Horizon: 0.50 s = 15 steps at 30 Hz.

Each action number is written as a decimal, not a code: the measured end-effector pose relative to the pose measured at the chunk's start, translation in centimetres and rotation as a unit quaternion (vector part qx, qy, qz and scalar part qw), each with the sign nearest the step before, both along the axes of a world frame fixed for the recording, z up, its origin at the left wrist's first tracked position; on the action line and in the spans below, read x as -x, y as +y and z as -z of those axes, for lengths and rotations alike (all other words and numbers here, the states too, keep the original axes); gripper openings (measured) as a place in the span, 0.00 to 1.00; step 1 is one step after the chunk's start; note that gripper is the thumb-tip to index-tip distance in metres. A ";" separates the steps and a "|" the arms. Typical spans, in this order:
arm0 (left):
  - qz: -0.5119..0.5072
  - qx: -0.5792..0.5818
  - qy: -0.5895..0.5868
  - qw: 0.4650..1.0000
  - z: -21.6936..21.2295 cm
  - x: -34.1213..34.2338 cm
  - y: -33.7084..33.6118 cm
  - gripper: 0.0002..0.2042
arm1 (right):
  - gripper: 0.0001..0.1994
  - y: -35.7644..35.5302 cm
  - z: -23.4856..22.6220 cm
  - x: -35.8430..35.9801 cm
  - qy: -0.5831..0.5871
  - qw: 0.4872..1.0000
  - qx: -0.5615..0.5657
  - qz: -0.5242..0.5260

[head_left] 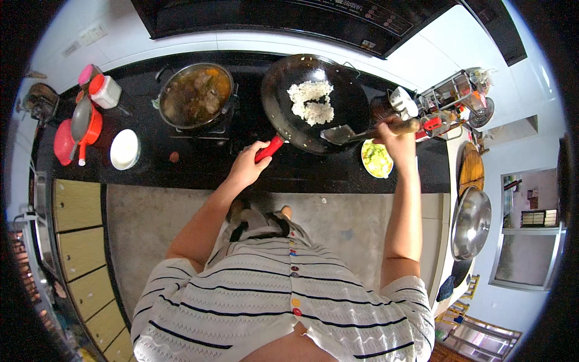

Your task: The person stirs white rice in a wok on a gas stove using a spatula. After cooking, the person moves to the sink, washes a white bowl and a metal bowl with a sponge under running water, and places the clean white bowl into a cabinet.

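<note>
A large dark wok (pixel 350 78) stands on the stove with a clump of white rice (pixel 312 102) in its middle. My left hand (pixel 246 164) is closed round the wok's red handle (pixel 269 148). In my right hand (pixel 395 136) is the wooden grip of a wok spatula (pixel 356 136). Its flat metal blade rests low inside the wok's right side, a little apart from the rice. Just below my right hand sits a bowl of chopped pale-green vegetable (pixel 377 159).
Left of the wok, a pot of brown stew (pixel 196 95) sits on another burner. A white bowl (pixel 125 149), a red pan (pixel 88 123) and lidded jars (pixel 105 92) stand farther left. At right are a condiment rack (pixel 449 99) and a metal lid (pixel 471 223).
</note>
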State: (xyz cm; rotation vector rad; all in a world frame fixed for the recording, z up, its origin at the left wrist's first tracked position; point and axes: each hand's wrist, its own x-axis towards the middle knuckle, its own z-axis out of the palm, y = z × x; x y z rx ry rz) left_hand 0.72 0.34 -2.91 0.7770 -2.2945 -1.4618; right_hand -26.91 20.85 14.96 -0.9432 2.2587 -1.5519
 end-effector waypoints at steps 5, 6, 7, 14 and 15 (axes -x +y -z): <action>0.015 -0.016 0.001 1.000 -0.8 0.3 0.1 0.19 | 0.02 -3.8 12.1 0.3 0.018 0.990 0.133 0.050; 0.014 -0.024 -0.009 1.000 -0.9 0.2 0.1 0.19 | 0.02 -4.4 13.5 0.3 0.024 0.990 0.138 0.032; 0.018 -0.014 0.007 1.000 -1.0 0.1 0.0 0.19 | 0.03 -5.0 13.6 0.1 -0.004 0.980 0.197 0.039; 0.012 -0.006 -0.011 1.000 -1.2 0.0 0.0 0.19 | 0.16 -1.2 10.9 2.1 -0.373 0.822 0.385 0.193; 0.013 -0.006 -0.006 1.000 -1.1 0.0 0.0 0.19 | 0.16 0.2 11.4 3.2 -0.425 0.780 0.408 0.212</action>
